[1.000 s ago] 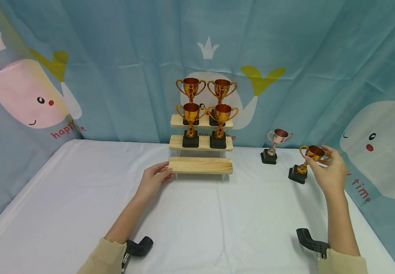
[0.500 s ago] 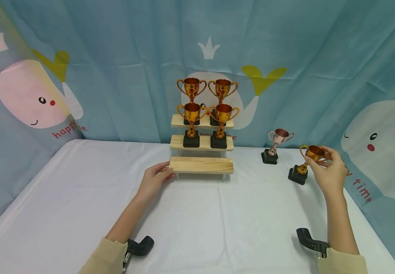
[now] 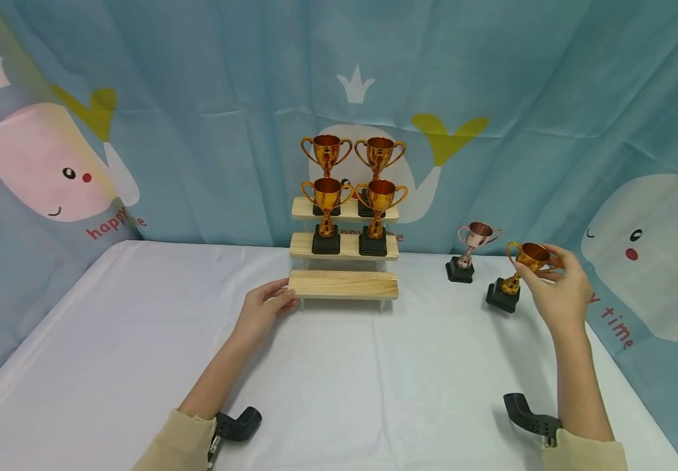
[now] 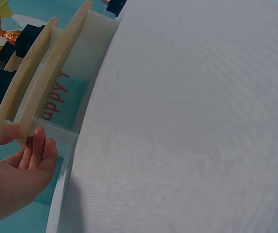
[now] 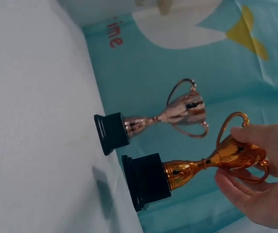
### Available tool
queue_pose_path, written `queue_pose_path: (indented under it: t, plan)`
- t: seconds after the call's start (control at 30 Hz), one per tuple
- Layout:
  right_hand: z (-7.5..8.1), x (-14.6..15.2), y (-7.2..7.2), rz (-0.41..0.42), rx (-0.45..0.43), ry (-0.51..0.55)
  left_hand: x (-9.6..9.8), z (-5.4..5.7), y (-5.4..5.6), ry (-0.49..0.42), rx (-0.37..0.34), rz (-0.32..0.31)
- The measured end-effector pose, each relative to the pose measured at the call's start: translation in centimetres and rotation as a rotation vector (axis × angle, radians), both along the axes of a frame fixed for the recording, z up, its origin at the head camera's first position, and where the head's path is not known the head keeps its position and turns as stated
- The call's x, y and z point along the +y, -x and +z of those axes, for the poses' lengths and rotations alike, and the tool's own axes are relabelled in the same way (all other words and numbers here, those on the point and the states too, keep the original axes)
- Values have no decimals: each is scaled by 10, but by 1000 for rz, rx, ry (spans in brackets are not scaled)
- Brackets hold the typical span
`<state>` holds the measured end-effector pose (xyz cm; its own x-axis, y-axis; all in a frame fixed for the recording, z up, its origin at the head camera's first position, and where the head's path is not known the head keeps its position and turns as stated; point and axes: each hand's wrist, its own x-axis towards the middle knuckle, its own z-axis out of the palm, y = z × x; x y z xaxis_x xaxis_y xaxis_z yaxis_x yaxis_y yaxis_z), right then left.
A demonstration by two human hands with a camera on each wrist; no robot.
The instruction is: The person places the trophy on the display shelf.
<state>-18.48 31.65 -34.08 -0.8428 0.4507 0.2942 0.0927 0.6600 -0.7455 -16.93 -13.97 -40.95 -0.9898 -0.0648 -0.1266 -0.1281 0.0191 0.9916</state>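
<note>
My right hand (image 3: 562,294) holds a small gold trophy cup (image 3: 510,285) by its bowl, thumb on one side and fingers on the other. The trophy tilts, and its black base (image 5: 148,179) hangs just above the white cloth, with a shadow apart from it. Close by, a rose-coloured trophy cup (image 3: 465,259) stands upright. With my left hand (image 3: 261,311) I grip the left end of the lowest board on a three-tier wooden display stand (image 3: 344,285); the left wrist view shows the fingers (image 4: 38,148) curled under that board (image 4: 56,68).
Two gold trophies (image 3: 327,196) stand on the stand's middle tier, with two more (image 3: 378,154) behind them on the top tier. A blue curtain (image 3: 209,150) printed with whales hangs at the back and sides. White cloth (image 3: 339,379) covers the table.
My right hand has raised the gold trophy a little and shifted it slightly left, toward the rose one. My left hand keeps its hold on the stand.
</note>
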Motion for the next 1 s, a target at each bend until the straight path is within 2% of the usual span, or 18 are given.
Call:
queue_pose_path:
  t: [0.37,0.73,1.0]
  plan:
    - [15,-25,-7,83,29,0,0,1,0,3,-7,-7]
    - [21,-45,-12,154,63,1,1,-1,1,12,-15,-4]
    - [26,-62,-16,201,73,8,0,2,0,-8,5,-7]
